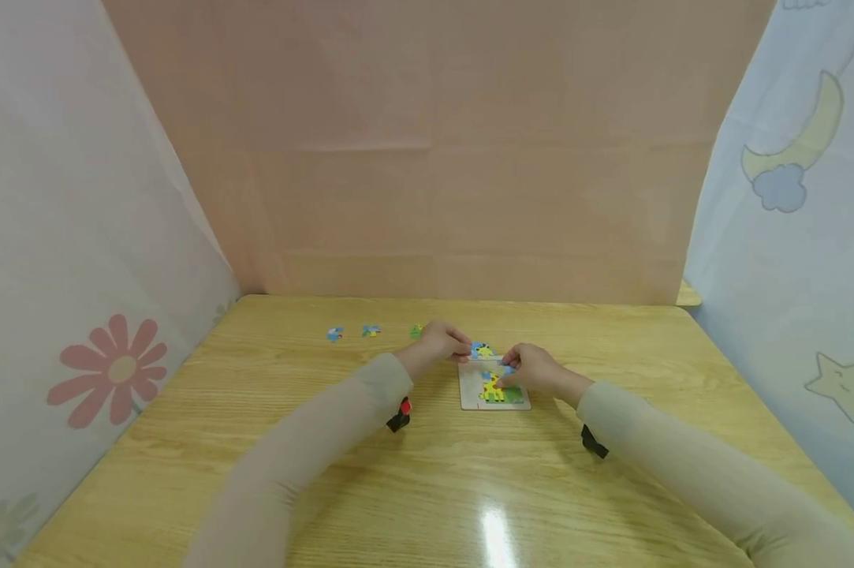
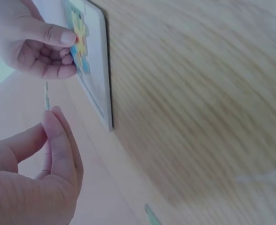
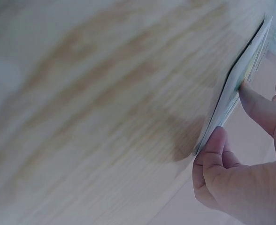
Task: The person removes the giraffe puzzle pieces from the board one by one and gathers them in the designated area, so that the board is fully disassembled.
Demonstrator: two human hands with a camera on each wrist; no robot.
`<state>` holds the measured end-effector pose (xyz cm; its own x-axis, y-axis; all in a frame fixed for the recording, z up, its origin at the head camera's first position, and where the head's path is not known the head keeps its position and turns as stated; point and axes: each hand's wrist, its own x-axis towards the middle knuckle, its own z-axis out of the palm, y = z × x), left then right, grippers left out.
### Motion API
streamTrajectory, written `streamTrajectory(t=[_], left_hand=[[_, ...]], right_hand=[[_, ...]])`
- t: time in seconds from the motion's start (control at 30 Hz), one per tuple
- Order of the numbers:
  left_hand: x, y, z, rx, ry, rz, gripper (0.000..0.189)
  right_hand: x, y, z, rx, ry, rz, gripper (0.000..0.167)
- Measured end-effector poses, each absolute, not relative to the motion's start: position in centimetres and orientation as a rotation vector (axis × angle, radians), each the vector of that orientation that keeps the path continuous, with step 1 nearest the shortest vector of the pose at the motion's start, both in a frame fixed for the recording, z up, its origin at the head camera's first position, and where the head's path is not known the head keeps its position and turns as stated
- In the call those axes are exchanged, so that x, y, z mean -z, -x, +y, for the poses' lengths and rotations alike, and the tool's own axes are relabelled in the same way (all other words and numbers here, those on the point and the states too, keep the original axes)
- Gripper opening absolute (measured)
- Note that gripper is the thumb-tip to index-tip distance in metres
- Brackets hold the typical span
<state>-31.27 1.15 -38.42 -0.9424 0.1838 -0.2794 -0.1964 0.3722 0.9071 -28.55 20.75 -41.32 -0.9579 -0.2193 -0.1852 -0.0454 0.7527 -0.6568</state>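
A square puzzle board (image 1: 471, 394) lies on the table with several giraffe pieces (image 1: 494, 388) set in its right part. My left hand (image 1: 441, 341) is at the board's far left corner, pinching a jigsaw piece (image 1: 482, 349) with blue and a giraffe's head on it. Seen edge-on in the left wrist view, that piece (image 2: 47, 96) stands out from thumb and fingertips. At the board's right side, my right hand (image 1: 538, 369) grips the edge. Its thumb (image 3: 255, 105) lies on the picture and its curled fingers (image 3: 215, 159) are at the rim.
Three loose jigsaw pieces lie toward the back left: one blue and white (image 1: 335, 334), one blue and yellow (image 1: 371, 330), and one green (image 1: 415, 331) near my left wrist. A peach cloth (image 1: 427, 197) hangs behind the wooden table (image 1: 256, 379), with printed cloths on both sides.
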Motion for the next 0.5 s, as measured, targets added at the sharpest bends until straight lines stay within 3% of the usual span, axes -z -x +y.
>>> streamTrajectory(t=[0.5], left_hand=[[38.4,30.6,-1.2,-1.738,-0.127,2.261,0.011]], right_hand=[[41.1,27.8,21.8,1.046,0.199,2.687,0.044]])
